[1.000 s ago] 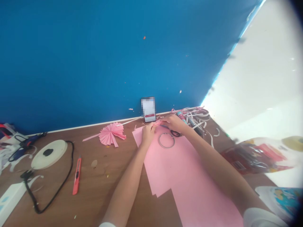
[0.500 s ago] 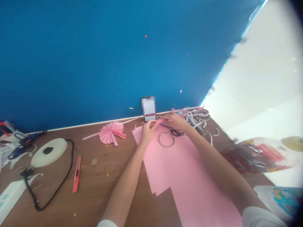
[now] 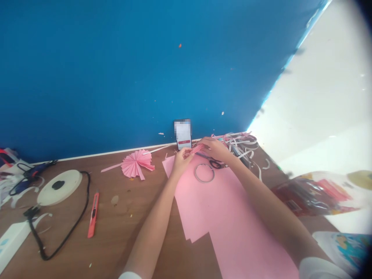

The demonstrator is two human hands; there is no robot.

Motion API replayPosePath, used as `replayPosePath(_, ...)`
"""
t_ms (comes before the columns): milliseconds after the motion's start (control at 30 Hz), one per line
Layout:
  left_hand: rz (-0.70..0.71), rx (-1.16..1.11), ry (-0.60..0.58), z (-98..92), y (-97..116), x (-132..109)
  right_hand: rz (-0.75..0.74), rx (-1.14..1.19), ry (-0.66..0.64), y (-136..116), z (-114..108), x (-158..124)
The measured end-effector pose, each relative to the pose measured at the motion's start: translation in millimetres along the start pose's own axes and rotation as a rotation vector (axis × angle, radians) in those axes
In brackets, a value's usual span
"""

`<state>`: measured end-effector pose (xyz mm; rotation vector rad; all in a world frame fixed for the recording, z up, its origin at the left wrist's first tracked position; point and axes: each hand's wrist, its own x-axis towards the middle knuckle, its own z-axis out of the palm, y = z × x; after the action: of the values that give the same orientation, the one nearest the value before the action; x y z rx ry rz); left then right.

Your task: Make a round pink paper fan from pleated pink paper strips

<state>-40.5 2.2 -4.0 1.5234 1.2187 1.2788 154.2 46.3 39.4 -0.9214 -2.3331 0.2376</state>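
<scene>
Between my two hands is a small piece of pink folded paper (image 3: 198, 148). My left hand (image 3: 182, 159) pinches its near left end, while my right hand (image 3: 214, 148) has its fingers closed over the right end. Below them, a metal ring (image 3: 204, 173) lies on large sheets of pink paper (image 3: 209, 205). Dark-handled scissors (image 3: 215, 164) rest partly under my right wrist. A pleated pink paper fan (image 3: 137, 164), opened nearly to a round, lies to the left with a strip sticking out of it.
A phone (image 3: 183, 134) leans against the blue wall. Paper strips (image 3: 241, 144) are heaped at the back right. On the left lie a red utility knife (image 3: 93, 215), a white disc with a cable (image 3: 60, 187) and a power strip (image 3: 14, 243). A plastic-wrapped packet (image 3: 314, 193) is at the right.
Both hands stay at nearly the same spot, still holding the pink folded paper. My right hand's fingers have shifted slightly, and a little more of the pleats shows. The view has moved very slightly.
</scene>
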Motion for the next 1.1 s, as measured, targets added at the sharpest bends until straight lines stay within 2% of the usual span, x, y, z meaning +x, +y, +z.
replayPosePath(333, 0.016, 0.009, -0.02, 2.6, -1, 1, 0.05, 0.241, 0.041, -22, 3, 8)
replayPosePath(533, -0.005, -0.073, -0.045, 3.4, -1, 2, 0.039, 0.332, -0.039, -34, 2, 9)
replayPosePath(667, 0.019, -0.121, -0.036, 2.1, 3, 1, 0.075, 0.332, -0.073, -33, 0, 8)
replayPosePath(800, 0.058, -0.173, -0.001, -1.3, 6, 0, 0.121, 0.345, -0.051, -29, 0, 8)
replayPosePath(1100, -0.017, -0.254, 0.115, -6.0, -2, 3, 0.195, 0.394, 0.002, -20, 1, 5)
